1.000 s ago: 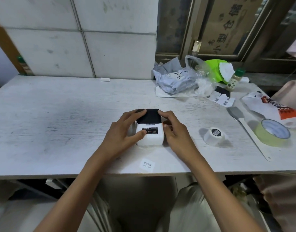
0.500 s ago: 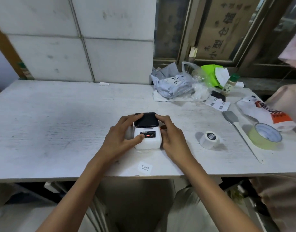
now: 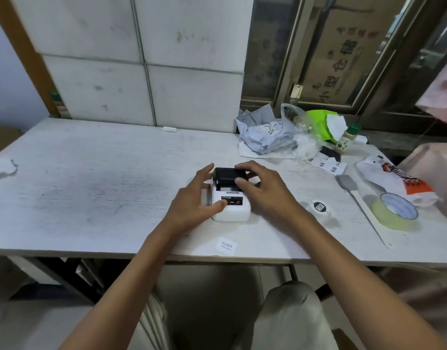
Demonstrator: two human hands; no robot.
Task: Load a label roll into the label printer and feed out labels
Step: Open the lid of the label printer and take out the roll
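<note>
White table (image 3: pixel 91 178) against a tiled wall, window at far right.
Label printer (image 3: pixel 231 203) sits near-centre; left hand (image 3: pixel 192 200) steadies its side, thumb on the front, right hand (image 3: pixel 265 190) grips its raised black lid (image 3: pixel 227 176); label roll (image 3: pixel 319 207) lies right.

The label printer (image 3: pixel 231 204) had a white body and a black lid (image 3: pixel 227 176), with a black strip across its front. Beside it the label roll (image 3: pixel 319 207) was white with a small black patch on top. The table (image 3: pixel 96 183) was white, streaked with grey smudges — a white label (image 3: pixel 226 245) near its front edge carried faint grey print. The tape roll (image 3: pixel 394 215) was pale yellow-green. The spatula (image 3: pixel 361 200) had a grey head and a white handle. Farther back lay a grey mailer bag (image 3: pixel 265 133), a bright green bag (image 3: pixel 318 123) and a green-capped bottle (image 3: pixel 345 139) — and a white packet (image 3: pixel 394 179) with an orange and black design.
</note>
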